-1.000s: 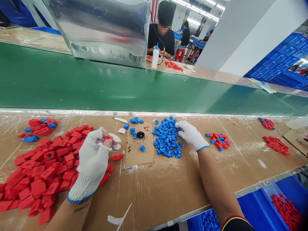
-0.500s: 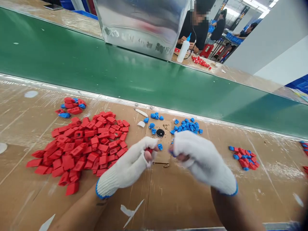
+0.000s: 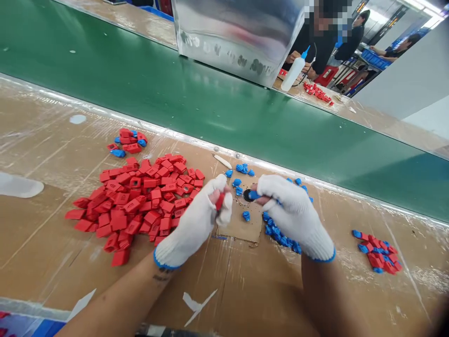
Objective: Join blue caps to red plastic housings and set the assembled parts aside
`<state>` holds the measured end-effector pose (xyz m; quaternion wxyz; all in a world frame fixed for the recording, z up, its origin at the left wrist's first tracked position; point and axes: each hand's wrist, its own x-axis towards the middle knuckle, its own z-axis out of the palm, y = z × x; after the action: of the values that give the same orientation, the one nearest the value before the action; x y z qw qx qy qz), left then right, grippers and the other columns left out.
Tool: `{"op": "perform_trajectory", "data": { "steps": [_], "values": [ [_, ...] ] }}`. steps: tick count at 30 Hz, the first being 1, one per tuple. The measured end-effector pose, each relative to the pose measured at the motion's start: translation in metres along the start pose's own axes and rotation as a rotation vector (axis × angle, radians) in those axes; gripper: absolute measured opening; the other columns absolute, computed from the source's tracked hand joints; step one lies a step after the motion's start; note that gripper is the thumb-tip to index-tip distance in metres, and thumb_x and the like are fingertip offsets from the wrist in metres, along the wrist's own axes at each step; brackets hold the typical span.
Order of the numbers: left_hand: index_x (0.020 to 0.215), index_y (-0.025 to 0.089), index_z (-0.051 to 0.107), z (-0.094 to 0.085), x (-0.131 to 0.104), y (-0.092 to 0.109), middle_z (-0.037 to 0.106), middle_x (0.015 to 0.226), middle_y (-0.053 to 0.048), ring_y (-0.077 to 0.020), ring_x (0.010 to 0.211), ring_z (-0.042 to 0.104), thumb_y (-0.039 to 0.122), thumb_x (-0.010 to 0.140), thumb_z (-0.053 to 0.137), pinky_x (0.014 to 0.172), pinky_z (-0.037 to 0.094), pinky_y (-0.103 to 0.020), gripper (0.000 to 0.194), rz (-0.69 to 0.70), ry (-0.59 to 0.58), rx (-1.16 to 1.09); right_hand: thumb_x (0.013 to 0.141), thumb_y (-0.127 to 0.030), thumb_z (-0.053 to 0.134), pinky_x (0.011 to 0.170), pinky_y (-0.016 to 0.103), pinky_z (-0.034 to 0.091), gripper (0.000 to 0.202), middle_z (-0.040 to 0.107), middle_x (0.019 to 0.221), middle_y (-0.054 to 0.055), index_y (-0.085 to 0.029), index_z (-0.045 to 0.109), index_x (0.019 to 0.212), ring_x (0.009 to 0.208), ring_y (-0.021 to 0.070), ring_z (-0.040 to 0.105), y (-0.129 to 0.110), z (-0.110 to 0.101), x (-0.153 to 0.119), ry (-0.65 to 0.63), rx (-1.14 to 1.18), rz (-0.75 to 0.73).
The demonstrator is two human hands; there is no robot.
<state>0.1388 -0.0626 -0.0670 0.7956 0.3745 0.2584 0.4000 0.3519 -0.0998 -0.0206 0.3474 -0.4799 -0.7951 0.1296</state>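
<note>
My left hand point(image 3: 206, 206), in a white glove with bare fingertips, is closed around a red plastic piece point(image 3: 220, 201), mostly hidden by the fingers. Across from it, my right hand point(image 3: 293, 208), gloved the same way, pinches a blue piece point(image 3: 253, 194) that points left over a small black disc point(image 3: 247, 195). The two held pieces are apart. Loose blue pieces point(image 3: 280, 234) lie beneath and around my right hand, with a few more on the cardboard sheet point(image 3: 238, 229) between the hands. A big heap of red pieces point(image 3: 140, 196) lies left of my left hand.
Red-and-blue pieces stand in one small pile point(image 3: 128, 142) at the back left and another point(image 3: 379, 252) at the right. Behind runs a green belt point(image 3: 140, 93) with a metal box point(image 3: 238, 37) beyond it. A white bottle point(image 3: 293, 72) stands near a co-worker point(image 3: 315, 47).
My view has shifted, so the scene sits further right. My right hand has brought its blue piece over the black disc, while my left hand keeps hold of the red piece.
</note>
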Motion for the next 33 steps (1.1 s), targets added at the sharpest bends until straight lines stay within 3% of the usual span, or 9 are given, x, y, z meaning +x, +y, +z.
{"op": "perform_trajectory", "data": {
  "steps": [4,7,12,18,24,29,33],
  "values": [
    [0.11,0.021,0.064,-0.011,0.012,0.013,0.064,0.087,0.001,-0.0102,0.064,0.057,0.024,0.089,0.077,0.056,0.047,-0.022,0.025,0.126,0.224,-0.084,0.095,-0.004,0.05,0.076,0.034,0.042,0.023,0.059,0.085,0.001,-0.023,0.055,0.084,0.084,0.0192,0.055,0.026,-0.008,-0.001,-0.153,-0.192,0.099],
    [0.117,0.021,0.061,-0.016,0.015,0.017,0.072,0.087,-0.001,-0.0107,0.061,0.059,0.018,0.094,0.07,0.055,0.049,-0.023,0.025,0.169,0.304,-0.035,0.095,-0.005,0.049,0.079,0.036,0.04,0.021,0.06,0.088,0.003,-0.023,0.057,0.087,0.085,0.0213,0.053,0.033,-0.002,-0.003,-0.249,-0.238,0.101],
    [0.115,0.02,0.059,-0.015,0.016,0.014,0.078,0.084,-0.002,-0.0113,0.053,0.062,0.025,0.096,0.075,0.05,0.047,-0.023,0.026,0.174,0.293,0.004,0.093,-0.005,0.051,0.079,0.037,0.04,0.022,0.061,0.087,0.004,-0.023,0.061,0.088,0.086,0.023,0.055,0.034,0.008,-0.003,-0.298,-0.271,0.084],
    [0.091,0.019,0.059,-0.017,0.017,0.012,0.077,0.08,-0.002,-0.0091,0.054,0.061,0.045,0.085,0.091,0.051,0.05,-0.021,0.041,0.171,0.257,0.065,0.097,-0.004,0.051,0.08,0.037,0.042,0.023,0.066,0.094,0.005,-0.023,0.062,0.091,0.089,0.0225,0.056,0.035,0.001,-0.005,-0.27,-0.235,0.098],
    [0.084,0.019,0.061,-0.013,0.015,0.017,0.065,0.07,0.003,-0.0061,0.055,0.055,0.041,0.088,0.088,0.053,0.048,-0.018,0.036,0.154,0.237,0.069,0.096,-0.001,0.049,0.076,0.036,0.039,0.025,0.058,0.086,0.002,-0.023,0.055,0.086,0.083,0.02,0.052,0.037,-0.003,-0.004,-0.295,-0.226,0.09],
    [0.081,0.019,0.058,-0.014,0.015,0.017,0.062,0.07,0.003,-0.0063,0.057,0.056,0.037,0.093,0.08,0.055,0.049,-0.017,0.031,0.114,0.177,0.125,0.092,0.001,0.049,0.078,0.036,0.04,0.025,0.058,0.085,0.001,-0.023,0.053,0.087,0.084,0.0199,0.052,0.037,-0.001,-0.003,-0.339,-0.193,0.108],
    [0.091,0.019,0.061,-0.019,0.015,0.013,0.065,0.077,0.003,-0.0076,0.063,0.061,0.029,0.09,0.08,0.06,0.053,-0.019,0.022,0.072,0.142,0.192,0.091,0.0,0.049,0.076,0.035,0.04,0.025,0.058,0.084,0.001,-0.023,0.054,0.085,0.082,0.0194,0.053,0.033,-0.005,-0.001,-0.294,-0.209,0.089]
  ]
}}
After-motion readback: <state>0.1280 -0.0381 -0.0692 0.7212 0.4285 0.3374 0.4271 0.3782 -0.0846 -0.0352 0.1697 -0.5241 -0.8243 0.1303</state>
